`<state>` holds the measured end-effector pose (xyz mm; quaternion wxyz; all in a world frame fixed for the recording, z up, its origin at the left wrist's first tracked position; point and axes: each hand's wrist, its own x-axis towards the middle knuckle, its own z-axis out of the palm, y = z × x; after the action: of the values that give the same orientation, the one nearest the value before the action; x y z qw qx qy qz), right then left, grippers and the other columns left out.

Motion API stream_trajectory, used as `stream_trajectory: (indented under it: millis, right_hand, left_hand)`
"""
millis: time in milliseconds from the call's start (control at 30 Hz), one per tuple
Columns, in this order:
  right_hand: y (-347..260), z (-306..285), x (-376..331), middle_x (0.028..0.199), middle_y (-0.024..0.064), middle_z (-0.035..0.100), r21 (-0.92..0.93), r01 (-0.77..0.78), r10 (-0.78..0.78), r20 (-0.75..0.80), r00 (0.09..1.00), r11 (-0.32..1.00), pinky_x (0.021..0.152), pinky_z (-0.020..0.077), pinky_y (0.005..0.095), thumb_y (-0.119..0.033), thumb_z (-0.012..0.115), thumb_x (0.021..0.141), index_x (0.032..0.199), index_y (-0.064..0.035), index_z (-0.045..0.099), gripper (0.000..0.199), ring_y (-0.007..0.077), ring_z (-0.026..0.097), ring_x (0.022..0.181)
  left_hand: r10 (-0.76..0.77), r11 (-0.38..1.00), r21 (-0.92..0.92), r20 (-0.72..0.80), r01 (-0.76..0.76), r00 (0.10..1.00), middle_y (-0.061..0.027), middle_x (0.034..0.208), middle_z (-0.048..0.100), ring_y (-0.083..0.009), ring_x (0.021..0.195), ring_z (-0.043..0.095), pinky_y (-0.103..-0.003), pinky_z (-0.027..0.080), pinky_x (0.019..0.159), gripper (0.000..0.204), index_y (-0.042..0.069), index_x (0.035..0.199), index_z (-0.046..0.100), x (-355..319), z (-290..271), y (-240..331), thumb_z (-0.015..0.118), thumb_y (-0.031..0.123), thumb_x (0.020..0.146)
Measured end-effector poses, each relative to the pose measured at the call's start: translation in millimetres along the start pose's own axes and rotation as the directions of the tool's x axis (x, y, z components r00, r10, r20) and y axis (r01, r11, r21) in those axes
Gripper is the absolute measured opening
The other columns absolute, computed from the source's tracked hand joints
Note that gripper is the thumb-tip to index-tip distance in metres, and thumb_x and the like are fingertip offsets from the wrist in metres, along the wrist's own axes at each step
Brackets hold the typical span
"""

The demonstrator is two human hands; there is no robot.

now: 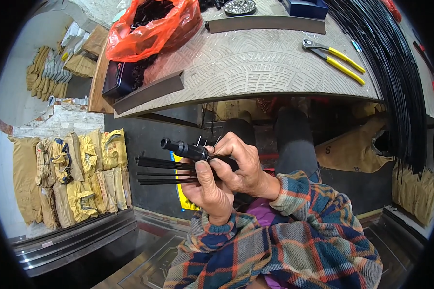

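Over my lap, my left hand [205, 190] is closed round a bundle of thin black rods [165, 164], whose ends stick out to the left. A black tubular fitting [185, 148] with a stepped, hollow end lies above the rods, its near end between my hands. My right hand [241, 161] pinches at that end of the fitting, thumb and forefinger together. Short thin wires or rod ends poke up by the fingertips. My fingers hide where the rods and fitting meet, and what the right fingertips hold is too small to make out.
Ahead is a textured table [255, 72] with yellow-handled nippers [345, 70], a red plastic bag [140, 43] of black parts and dark metal strips [270, 25]. Long black rods [395, 82] hang over its right edge. Several brown-wrapped packages [82, 173] lie at left.
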<state>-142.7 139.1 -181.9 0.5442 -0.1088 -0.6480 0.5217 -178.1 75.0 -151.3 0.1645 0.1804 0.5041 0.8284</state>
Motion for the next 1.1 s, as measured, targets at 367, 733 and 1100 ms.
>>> stream_trajectory:
  millis: [367,733,1100]
  right_hand:
    - [2,-22,10,0.075,0.0098,0.057,0.275,-0.234,0.173,0.228,0.958,0.933,0.058,0.0416,0.0257,-0.007,0.067,0.075,0.076,0.0009,0.054,0.015,0.0150,0.053,0.065]
    - [3,-21,5,0.083,0.0077,0.057,0.282,-0.328,0.267,0.235,0.935,0.902,0.062,0.0435,0.0233,-0.002,0.070,0.071,0.088,0.0004,0.052,0.024,0.0097,0.053,0.073]
    - [-1,-11,9,0.083,0.0064,0.056,0.438,-0.347,0.293,0.188,0.937,0.829,0.064,0.0419,0.0210,-0.001,0.067,0.073,0.098,0.0048,0.060,0.027,0.0095,0.052,0.073]
  left_hand:
    - [0.045,0.999,0.023,0.024,-0.046,0.999,-0.0116,0.090,0.060,-0.0163,0.083,0.057,-0.029,0.045,0.079,0.028,-0.003,0.101,0.052,3,-4,-4,0.060,0.018,0.085]
    - [0.038,0.999,0.020,0.027,-0.038,0.999,-0.0111,0.089,0.060,-0.0152,0.081,0.057,-0.029,0.045,0.078,0.030,-0.004,0.101,0.053,3,-2,-5,0.062,0.019,0.084]
    - [0.011,0.996,0.086,0.058,-0.016,0.998,-0.0062,0.101,0.056,-0.0142,0.092,0.053,-0.028,0.042,0.083,0.031,0.001,0.109,0.052,3,-7,2,0.055,0.023,0.088]
